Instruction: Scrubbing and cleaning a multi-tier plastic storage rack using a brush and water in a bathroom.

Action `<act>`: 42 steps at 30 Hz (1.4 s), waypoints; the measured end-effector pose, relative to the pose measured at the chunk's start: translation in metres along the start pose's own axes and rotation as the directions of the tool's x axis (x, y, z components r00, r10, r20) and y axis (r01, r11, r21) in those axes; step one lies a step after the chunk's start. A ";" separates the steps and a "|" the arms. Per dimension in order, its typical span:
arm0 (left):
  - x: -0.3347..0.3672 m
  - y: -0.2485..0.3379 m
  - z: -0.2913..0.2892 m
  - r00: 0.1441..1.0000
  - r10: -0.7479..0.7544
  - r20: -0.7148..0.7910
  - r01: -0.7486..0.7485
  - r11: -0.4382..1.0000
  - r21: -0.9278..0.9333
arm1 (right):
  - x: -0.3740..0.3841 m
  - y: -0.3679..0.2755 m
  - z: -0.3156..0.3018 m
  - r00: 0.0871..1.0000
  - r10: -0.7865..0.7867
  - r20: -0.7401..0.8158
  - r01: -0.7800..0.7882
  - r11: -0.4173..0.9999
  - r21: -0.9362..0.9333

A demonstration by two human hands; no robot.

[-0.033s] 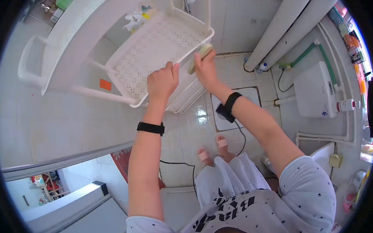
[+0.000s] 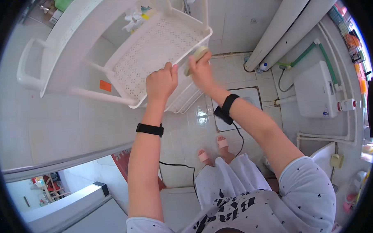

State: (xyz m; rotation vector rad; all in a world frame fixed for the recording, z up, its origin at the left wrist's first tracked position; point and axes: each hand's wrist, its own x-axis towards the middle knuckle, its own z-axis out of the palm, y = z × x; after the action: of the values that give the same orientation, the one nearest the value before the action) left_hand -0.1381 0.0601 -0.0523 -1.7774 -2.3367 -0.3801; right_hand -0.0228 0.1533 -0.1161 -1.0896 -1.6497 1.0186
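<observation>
A white plastic shelf rack [image 2: 157, 43] with a tray floor full of small holes is tilted in front of me. The fingers of my left hand [image 2: 160, 82] are wrapped over the near rim of its tray. In my right hand [image 2: 202, 75] is a pale yellow-green sponge [image 2: 200, 54], flat and oblong, held against the outer side of the same tray close to its right corner. Fingers hide part of the sponge. An orange label [image 2: 105, 85] shows by the left end of the tray. Dark bands circle both wrists.
Two thick white pipes [image 2: 280, 27] rise at the back right, with a small bottle [image 2: 263, 67] at their foot. A white cistern [image 2: 315, 89] hangs on the right wall beside a green hose [image 2: 325, 58]. A black cable [image 2: 176, 163] crosses the tiled floor near my feet.
My right hand and the sponge have slid slightly left and down along the tray's side. The rack has shifted a little left; my left hand keeps its grip.
</observation>
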 end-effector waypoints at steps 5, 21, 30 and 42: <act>0.013 -0.013 0.008 0.997 0.035 -0.072 -0.037 0.999 -0.029 | -0.018 0.006 0.033 0.952 -0.216 0.219 0.231 0.972 -0.046; -0.080 -0.056 0.108 0.760 0.381 -0.526 -0.167 0.897 0.409 | -0.020 0.155 0.054 0.848 -0.410 0.336 0.528 0.705 -0.473; -0.144 -0.083 0.283 0.974 0.106 -0.202 -0.068 0.980 0.188 | -0.006 0.192 0.078 0.639 -0.500 0.585 0.768 0.366 -0.526; -0.169 -0.149 0.268 0.678 0.370 -0.635 -0.175 0.920 0.350 | 0.023 0.180 0.037 0.511 -0.448 0.733 0.844 0.421 -0.331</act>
State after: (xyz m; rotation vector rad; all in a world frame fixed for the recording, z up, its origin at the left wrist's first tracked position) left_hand -0.2333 -0.0492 -0.3707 -1.4704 -1.4835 -0.5427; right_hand -0.0237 0.2189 -0.2896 -0.3376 -2.7630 0.1004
